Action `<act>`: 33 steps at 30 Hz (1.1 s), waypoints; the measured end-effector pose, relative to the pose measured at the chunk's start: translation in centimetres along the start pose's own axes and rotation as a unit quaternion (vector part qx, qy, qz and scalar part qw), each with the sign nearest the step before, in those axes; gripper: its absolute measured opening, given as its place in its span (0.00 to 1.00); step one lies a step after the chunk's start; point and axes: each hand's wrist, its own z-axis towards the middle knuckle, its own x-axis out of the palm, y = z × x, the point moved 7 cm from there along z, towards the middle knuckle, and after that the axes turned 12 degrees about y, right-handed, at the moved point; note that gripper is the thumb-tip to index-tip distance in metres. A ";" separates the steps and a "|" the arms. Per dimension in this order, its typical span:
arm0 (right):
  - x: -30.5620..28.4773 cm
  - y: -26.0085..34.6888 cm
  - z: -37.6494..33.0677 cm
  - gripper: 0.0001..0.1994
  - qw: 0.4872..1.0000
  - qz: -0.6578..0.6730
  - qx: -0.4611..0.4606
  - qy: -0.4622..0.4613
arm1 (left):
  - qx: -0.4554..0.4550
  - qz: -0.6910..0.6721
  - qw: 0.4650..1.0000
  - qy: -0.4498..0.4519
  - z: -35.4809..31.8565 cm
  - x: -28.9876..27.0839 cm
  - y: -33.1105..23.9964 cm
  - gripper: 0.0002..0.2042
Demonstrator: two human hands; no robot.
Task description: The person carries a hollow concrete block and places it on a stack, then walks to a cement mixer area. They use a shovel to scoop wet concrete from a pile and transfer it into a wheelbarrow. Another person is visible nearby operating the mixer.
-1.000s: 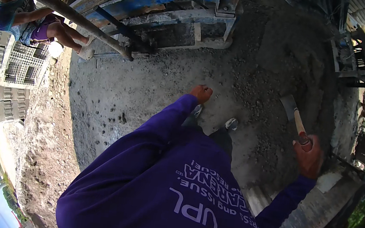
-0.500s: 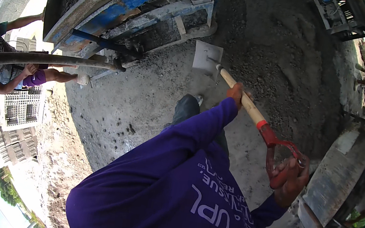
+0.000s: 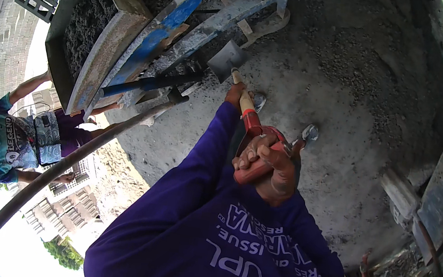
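Shovel (image 3: 246,106): in both hands, blade (image 3: 225,61) near the blue metal frame (image 3: 179,13); blade-to-ground contact, can't tell.
Left hand (image 3: 235,93): wrapped round the pale shaft (image 3: 245,100), low, close to the blade.
Right hand (image 3: 271,168): closed on the red D-handle (image 3: 251,175).
Handling: stiff, not fragile; probably moderate weight, blade-heavy if loaded. Shaft may slip if dusty or wet.
Hold: D-handle plus low shaft, best leverage.

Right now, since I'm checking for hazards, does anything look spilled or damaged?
The blue frame looks worn, its color broken by brown and grey patches. Loose grit lies strewn over the ground, making it look rough. The shovel shows no obvious damage.
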 end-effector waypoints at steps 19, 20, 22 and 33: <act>8.1 -12.8 13.6 0.22 0.968 -0.209 0.038 0.133 | -0.287 0.022 0.939 0.187 -1.0 -11.1 -12.8 0.17; 5.4 -12.6 11.4 0.19 0.972 -0.186 0.094 0.110 | -0.213 0.069 0.958 0.179 -0.1 -10.8 -10.6 0.17; 1.3 -10.9 6.8 0.15 0.987 -0.114 0.091 0.069 | -0.193 0.114 0.968 0.114 2.0 -11.4 -6.7 0.17; -21.1 -7.1 -1.8 0.07 0.955 -0.139 0.011 -0.262 | -0.032 0.106 0.993 -0.039 15.3 -15.0 0.5 0.12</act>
